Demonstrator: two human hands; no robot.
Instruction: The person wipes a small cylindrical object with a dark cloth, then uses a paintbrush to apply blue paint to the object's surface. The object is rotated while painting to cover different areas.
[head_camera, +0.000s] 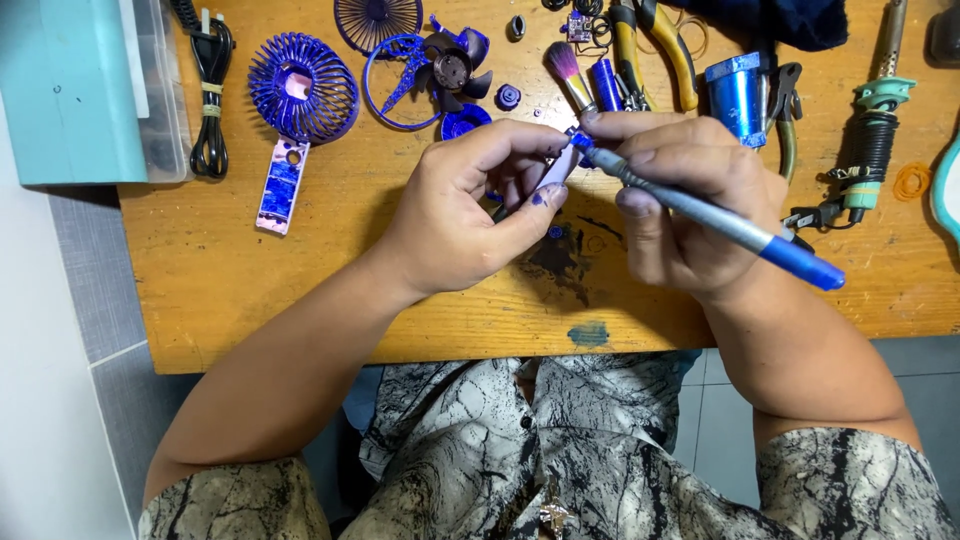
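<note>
My left hand (470, 205) pinches a small pale part (557, 172) smeared with blue paint, held above the wooden table (300, 290). My right hand (675, 195) grips a thin paintbrush (715, 218) with a grey shaft and blue end. Its blue-loaded tip touches the small part at the top. Both hands meet over the table's middle, and my fingers carry blue stains.
Blue-painted fan parts lie at the back: a fan body with handle (296, 110), a grille ring (400, 75), a blade wheel (455, 65). A black cable (210, 90), a teal box (65, 90), a pink-tipped brush (568, 72), yellow pliers (660, 50), a blue cup (735, 95), a soldering iron (875, 120).
</note>
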